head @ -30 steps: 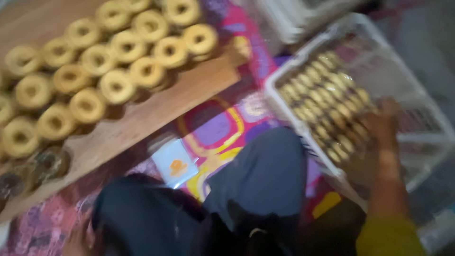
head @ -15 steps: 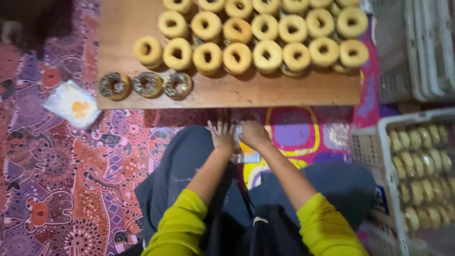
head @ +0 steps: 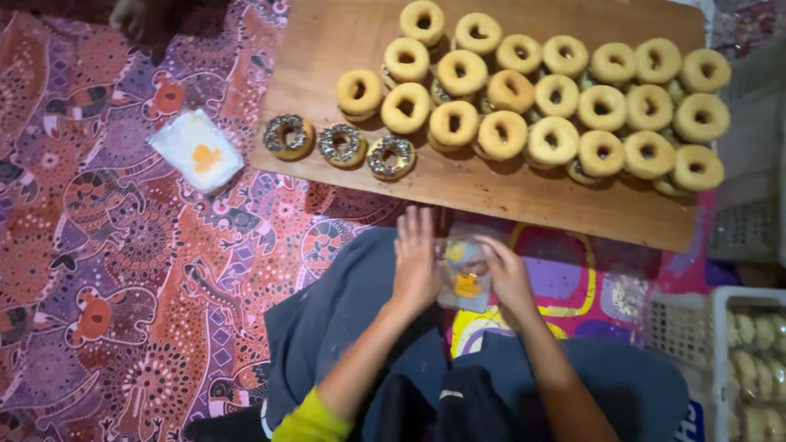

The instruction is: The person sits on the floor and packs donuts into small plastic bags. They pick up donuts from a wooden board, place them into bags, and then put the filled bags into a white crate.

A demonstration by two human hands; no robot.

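Both hands meet over the person's lap, close together around a small clear plastic bag [head: 465, 277] with an orange mark on it. The left hand [head: 416, 260] stands edge-up with its fingers straight, pressed against the bag's left side; the right hand [head: 506, 274] curls its fingers over the bag's right side and top, so the bag is held between the two. Beneath the hands lie the person's dark blue-clad legs [head: 344, 319] and a bright patterned floor mat [head: 123, 270].

To the right of the right hand, low down, stands a white plastic crate [head: 696, 327] holding pale round pieces, too blurred to tell more.

Just beyond the fingertips runs the near edge of a wooden board [head: 491, 188]. On it, ahead and to the left of the left hand, three doughnuts with dark sprinkled topping [head: 342, 145] sit in a short row. Past them and spreading to the right, many plain golden doughnuts [head: 565, 123] lie in crowded rows, touching one another.

Well to the left of the hands, beside the board, a second clear bag with an orange patch [head: 196, 151] lies on the mat.
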